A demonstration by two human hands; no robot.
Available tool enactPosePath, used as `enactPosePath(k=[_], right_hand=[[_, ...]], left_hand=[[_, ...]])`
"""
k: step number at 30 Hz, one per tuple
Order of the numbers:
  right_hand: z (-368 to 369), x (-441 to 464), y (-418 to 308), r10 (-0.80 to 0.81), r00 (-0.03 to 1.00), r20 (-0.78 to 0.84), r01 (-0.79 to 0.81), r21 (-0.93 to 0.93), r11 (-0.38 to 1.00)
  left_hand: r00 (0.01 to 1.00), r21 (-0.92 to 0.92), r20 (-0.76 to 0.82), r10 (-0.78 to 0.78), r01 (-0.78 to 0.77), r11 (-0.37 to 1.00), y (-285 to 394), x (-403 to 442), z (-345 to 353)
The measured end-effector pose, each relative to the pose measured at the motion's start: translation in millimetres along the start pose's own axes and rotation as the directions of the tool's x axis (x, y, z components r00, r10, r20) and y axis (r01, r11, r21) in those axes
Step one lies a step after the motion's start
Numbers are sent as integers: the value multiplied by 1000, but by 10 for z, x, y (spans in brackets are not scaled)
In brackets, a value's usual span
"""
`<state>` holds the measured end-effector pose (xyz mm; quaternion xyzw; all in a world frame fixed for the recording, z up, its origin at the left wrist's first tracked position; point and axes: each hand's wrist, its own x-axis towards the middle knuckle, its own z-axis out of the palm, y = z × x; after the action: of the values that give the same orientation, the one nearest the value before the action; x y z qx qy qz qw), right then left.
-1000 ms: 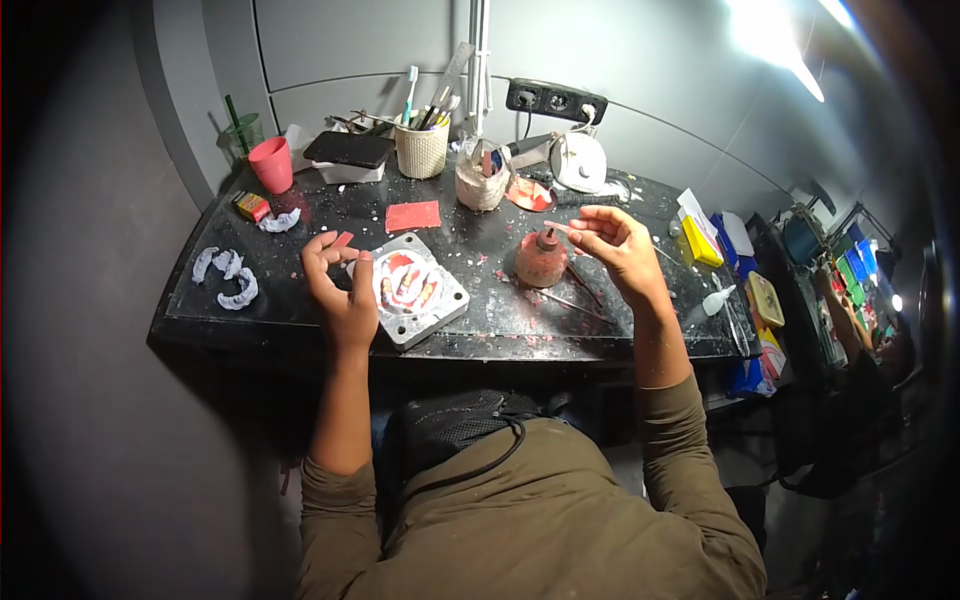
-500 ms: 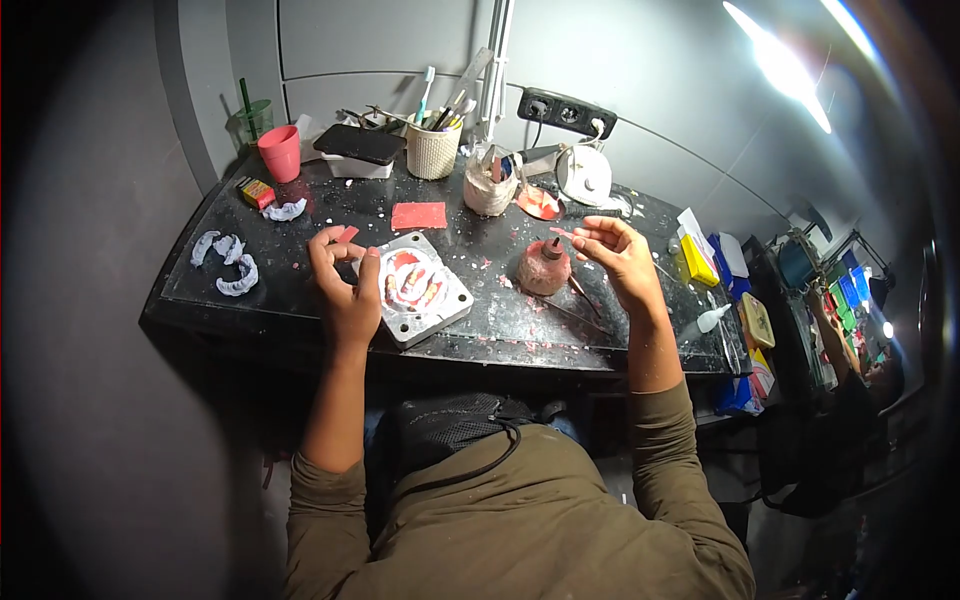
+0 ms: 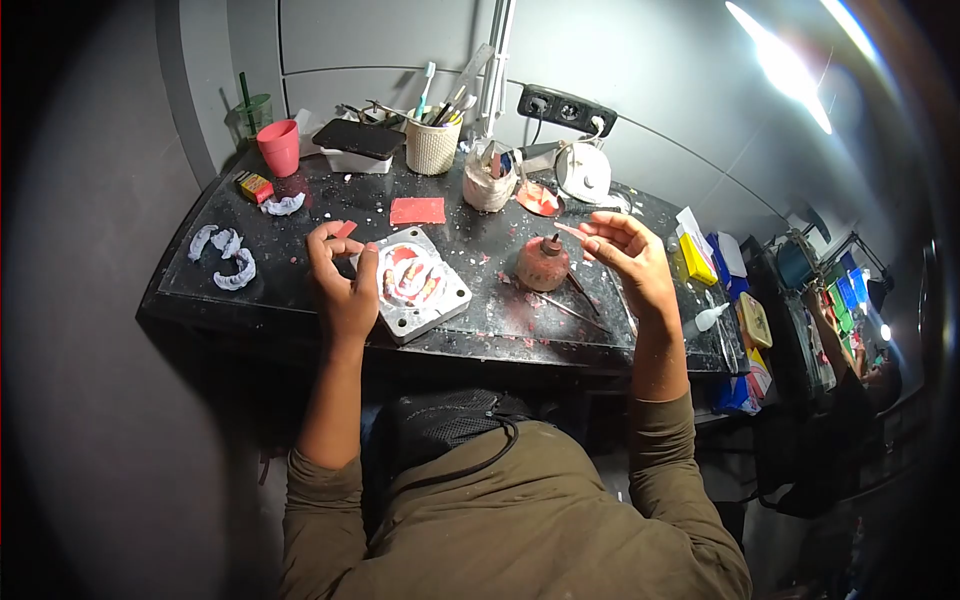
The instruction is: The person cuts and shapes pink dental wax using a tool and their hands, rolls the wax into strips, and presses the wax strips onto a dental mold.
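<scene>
Grey wall panels (image 3: 370,40) close off the back of my black desk (image 3: 285,265), which is littered with pale and reddish crumbs. My left hand (image 3: 345,290) is loosely curled with its thumb standing apart, and its fingers hold a small red piece (image 3: 345,229). My right hand (image 3: 628,255) pinches a thin pink strip (image 3: 571,230) between thumb and fingertips, the other fingers half extended. That strip's free end sits just above the neck of a reddish burner (image 3: 543,264); I cannot tell whether a flame burns there.

Right beside my left thumb is a metal flask (image 3: 440,306), filled with white plaster (image 3: 405,272) that carries red, tooth-like rows; contact with the thumb is unclear. Between flask and burner runs a speckled strip of desk. A thin metal tool (image 3: 572,311) lies slantwise in front of the burner, low on the near side between it and my right wrist.

Beyond the flask lies a flat red sheet (image 3: 417,211), and behind the burner a crusted jar (image 3: 490,184) of tools blocks the way back. Farther left are white arched pieces (image 3: 235,270) and a pink cup (image 3: 279,150); to the right, a yellow box (image 3: 697,259) and a small white bottle (image 3: 711,317) stand near the desk's side edge. The front edge passes under both my forearms.
</scene>
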<state>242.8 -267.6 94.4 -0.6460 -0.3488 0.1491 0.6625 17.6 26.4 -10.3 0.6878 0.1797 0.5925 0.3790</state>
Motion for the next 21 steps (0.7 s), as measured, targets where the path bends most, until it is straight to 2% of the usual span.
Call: enactPosePath(k=[9, 11, 21], right_hand=[[-100, 66, 122, 26, 1000, 2, -26, -22, 999], [-116, 88, 164, 33, 999, -2, -33, -15, 999], [-153, 203, 338, 83, 997, -2, -83, 29, 996]], left_hand=[[1000, 6, -13, -21, 21, 1000, 26, 9, -3], [999, 29, -11, 35, -34, 999, -3, 7, -3], [1000, 2, -8, -11, 11, 1000, 30, -1, -6]])
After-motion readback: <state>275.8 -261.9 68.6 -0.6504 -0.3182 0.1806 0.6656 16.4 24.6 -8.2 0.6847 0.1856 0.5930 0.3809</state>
